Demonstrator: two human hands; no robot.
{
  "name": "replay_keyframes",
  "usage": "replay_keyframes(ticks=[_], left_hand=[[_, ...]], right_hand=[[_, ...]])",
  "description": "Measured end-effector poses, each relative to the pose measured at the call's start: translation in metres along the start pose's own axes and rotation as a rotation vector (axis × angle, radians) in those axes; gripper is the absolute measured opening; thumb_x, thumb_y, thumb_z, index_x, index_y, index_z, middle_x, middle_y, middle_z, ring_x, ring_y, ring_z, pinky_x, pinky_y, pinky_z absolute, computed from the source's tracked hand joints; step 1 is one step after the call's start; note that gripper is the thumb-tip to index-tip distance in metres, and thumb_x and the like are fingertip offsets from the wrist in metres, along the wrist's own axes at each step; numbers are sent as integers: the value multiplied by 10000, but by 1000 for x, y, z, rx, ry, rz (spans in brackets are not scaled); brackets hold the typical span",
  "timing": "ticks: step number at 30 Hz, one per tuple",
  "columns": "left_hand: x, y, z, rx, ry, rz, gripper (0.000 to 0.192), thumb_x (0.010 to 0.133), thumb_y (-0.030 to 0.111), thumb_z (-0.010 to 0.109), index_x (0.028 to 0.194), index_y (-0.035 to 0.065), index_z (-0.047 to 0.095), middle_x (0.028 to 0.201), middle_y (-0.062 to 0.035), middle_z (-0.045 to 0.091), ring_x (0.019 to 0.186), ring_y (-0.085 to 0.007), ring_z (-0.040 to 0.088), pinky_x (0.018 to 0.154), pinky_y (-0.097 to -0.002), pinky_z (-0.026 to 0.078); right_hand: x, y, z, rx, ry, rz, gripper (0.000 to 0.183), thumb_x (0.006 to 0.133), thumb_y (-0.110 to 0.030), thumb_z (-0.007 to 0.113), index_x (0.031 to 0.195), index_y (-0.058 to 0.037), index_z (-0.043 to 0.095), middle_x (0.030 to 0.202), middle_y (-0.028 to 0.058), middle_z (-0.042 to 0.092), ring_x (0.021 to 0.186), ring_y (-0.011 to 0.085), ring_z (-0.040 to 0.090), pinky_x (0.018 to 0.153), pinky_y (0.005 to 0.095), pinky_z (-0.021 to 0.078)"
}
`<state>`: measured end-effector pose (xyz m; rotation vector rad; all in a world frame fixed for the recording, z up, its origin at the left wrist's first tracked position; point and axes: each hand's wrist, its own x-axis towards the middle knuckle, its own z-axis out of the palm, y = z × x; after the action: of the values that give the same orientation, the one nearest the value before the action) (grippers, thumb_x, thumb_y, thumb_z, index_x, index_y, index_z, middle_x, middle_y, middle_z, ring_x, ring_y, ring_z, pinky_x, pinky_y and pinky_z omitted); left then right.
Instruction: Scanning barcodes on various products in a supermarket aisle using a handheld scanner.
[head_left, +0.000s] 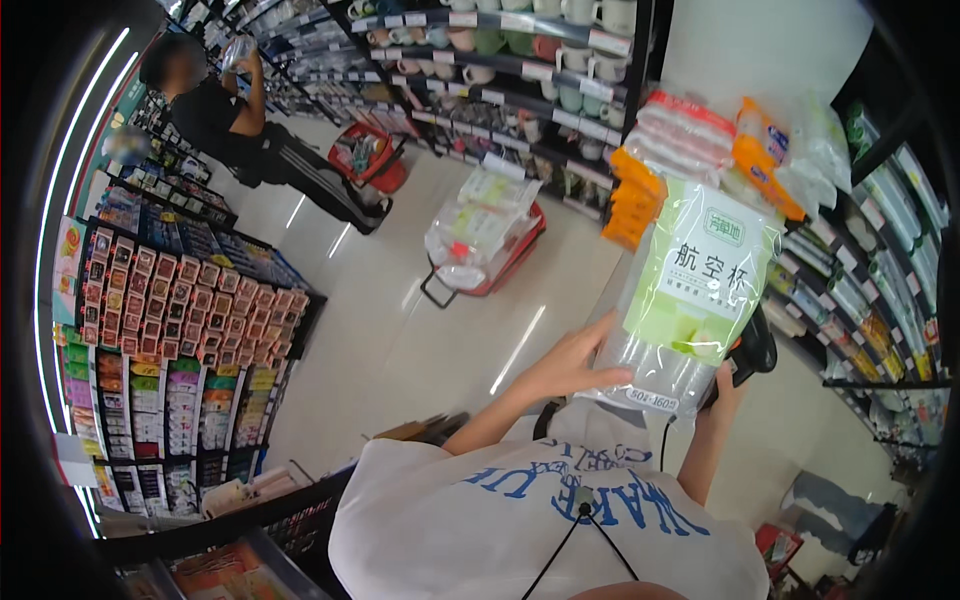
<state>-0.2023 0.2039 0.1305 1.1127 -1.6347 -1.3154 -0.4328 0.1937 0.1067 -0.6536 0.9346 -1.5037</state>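
In front of my chest is a clear plastic pack of disposable cups with a green and white label that bears writing. My left hand grips its lower left side, thumb across the front. Behind the pack's lower right, my right hand is wrapped around a black handheld device that looks like a barcode scanner. The pack hides most of the fingers and part of the device. Just beyond the pack lie orange plastic packets and a red and clear bagged bundle.
A red shopping basket heaped with similar packs sits on the floor. Farther off, a person in black stands by another red basket. Shelves of mugs, a cosmetics display and right-hand shelves border the aisle.
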Motion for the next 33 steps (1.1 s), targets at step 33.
replay_keyframes(ticks=[33], left_hand=[[62, 42, 297, -586, -67, 78, 449, 704, 310, 627, 978, 20, 421, 978, -59, 484, 955, -150, 441, 850, -272, 316]], right_hand=[[-109, -150, -263, -156, 254, -113, 448, 622, -163, 729, 987, -33, 504, 907, 39, 544, 834, 124, 517, 732, 259, 409]])
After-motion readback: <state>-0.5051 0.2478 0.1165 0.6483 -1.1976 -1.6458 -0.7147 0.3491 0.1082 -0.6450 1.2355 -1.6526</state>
